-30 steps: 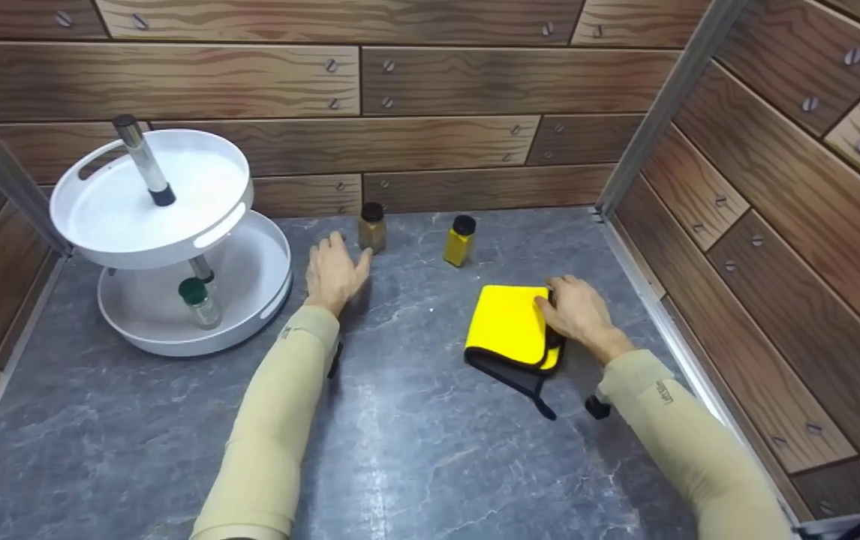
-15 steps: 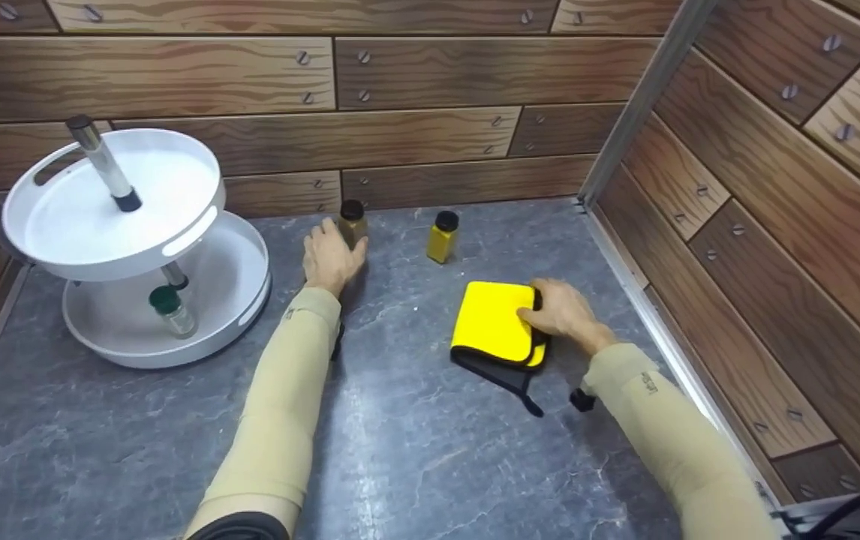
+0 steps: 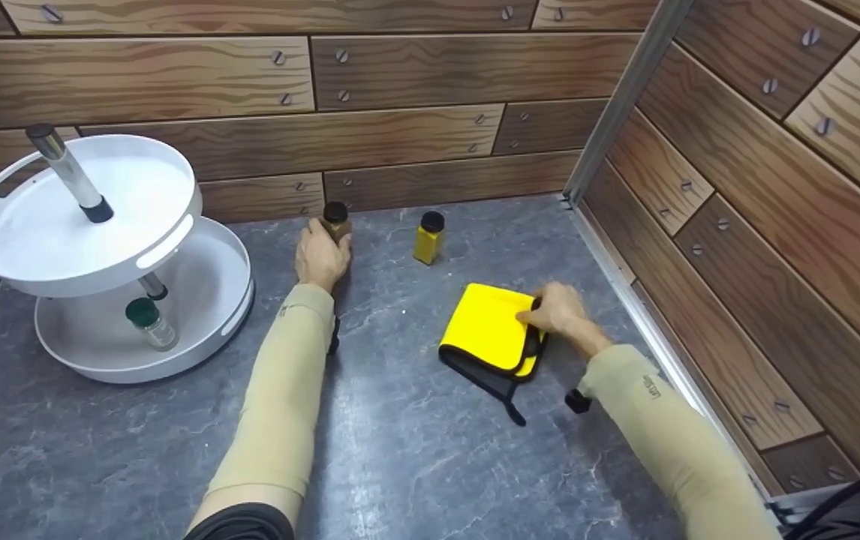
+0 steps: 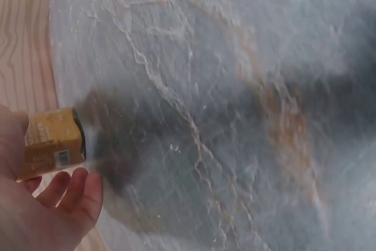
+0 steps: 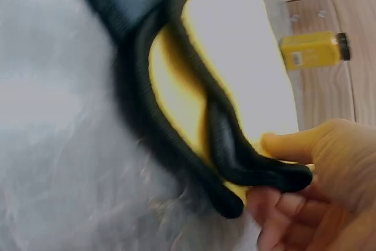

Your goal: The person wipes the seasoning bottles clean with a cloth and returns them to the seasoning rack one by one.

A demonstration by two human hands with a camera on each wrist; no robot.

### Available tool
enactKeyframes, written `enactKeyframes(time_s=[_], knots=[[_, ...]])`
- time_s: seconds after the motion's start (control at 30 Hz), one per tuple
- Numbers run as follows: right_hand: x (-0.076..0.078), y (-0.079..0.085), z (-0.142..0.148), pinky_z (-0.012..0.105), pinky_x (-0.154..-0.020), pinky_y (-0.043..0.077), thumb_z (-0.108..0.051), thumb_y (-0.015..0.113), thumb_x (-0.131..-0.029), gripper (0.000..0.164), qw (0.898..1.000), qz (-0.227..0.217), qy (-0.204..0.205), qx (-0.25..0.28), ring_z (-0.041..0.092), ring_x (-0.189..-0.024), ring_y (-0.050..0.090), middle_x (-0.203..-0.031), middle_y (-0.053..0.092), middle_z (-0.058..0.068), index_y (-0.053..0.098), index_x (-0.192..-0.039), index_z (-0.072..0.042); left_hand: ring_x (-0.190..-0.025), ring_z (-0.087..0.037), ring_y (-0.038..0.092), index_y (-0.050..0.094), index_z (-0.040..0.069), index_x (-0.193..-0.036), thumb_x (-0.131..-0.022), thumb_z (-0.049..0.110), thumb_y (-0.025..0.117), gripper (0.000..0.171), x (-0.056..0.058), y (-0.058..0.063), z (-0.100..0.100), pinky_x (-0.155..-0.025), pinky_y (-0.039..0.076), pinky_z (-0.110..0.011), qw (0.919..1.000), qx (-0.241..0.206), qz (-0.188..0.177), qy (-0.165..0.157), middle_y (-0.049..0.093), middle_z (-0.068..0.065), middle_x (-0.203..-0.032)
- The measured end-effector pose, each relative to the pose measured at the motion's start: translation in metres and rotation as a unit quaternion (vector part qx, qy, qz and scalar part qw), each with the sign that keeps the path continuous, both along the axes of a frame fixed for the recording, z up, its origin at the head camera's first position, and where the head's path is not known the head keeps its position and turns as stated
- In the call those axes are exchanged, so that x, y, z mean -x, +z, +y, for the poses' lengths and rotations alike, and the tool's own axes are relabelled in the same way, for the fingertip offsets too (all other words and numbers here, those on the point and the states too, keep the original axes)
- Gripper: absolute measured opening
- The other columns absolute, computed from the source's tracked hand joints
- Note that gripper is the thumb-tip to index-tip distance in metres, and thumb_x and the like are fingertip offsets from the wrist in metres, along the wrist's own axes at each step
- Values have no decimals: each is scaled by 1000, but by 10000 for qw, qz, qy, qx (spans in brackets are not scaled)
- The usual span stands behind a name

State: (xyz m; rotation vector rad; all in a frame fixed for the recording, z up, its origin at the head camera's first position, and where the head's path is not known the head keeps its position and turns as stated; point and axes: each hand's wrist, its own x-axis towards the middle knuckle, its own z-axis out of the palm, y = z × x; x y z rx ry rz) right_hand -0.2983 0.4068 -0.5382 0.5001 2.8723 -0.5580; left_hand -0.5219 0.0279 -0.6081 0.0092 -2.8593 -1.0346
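Note:
My left hand point(image 3: 323, 259) grips a spice jar point(image 3: 335, 218) with a black lid and brown contents, upright near the back wall. In the left wrist view, thumb and fingers lie around the sides of that jar point(image 4: 56, 139), and its label faces up the frame. My right hand point(image 3: 559, 309) pinches the right edge of a folded yellow cloth point(image 3: 486, 326) with black trim and a dark underside. Seen from the right wrist, the thumb presses on top of the cloth point(image 5: 235, 45) and the other fingers are under its black-edged corner.
A yellow spice jar point(image 3: 428, 238) with a black lid stands between the hands, near the back wall. At left is a two-tier white tray stand point(image 3: 100, 262); its lower tier holds a green-lidded glass jar point(image 3: 152, 325). Wood-patterned walls point(image 3: 400, 75) enclose the grey marbled surface point(image 3: 400, 450).
My left hand has closed in on the brown spice jar and taken hold of it. The right hand has lifted the cloth's right edge slightly. The head view has shifted right.

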Motion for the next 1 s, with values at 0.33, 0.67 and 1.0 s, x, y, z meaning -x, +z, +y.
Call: enactKeyframes(time_s=[0.33, 0.67, 1.0], knots=[[0, 7, -6, 33, -66, 46, -54, 81, -100, 53, 9915, -1066, -249, -705, 24, -81, 63, -93, 67, 9, 76, -111, -2, -142, -51, 64, 44, 0, -157, -114, 38, 61, 60, -36, 36, -5, -121, 52, -62, 9996, -126, -249, 76, 63, -31, -151], [3, 13, -9, 35, -76, 54, -41, 82, -102, 49, 9929, -1129, -310, -226, 24, -86, 65, -101, 71, 12, 75, -121, 3, -144, -47, 64, 50, 2, -155, -111, 39, 65, 59, -56, 40, -17, -125, 50, -57, 9995, -110, -117, -284, 66, -25, -150], [-10, 13, -10, 35, -66, 49, -40, 73, -106, 36, 9996, -108, 0, -263, 22, -74, 59, -84, 64, 8, 73, -96, -5, -127, -46, 71, 59, 3, -138, -106, 38, 69, 48, -83, 50, -30, -114, 56, -59, 9946, -217, 525, -870, 72, -22, -133]])
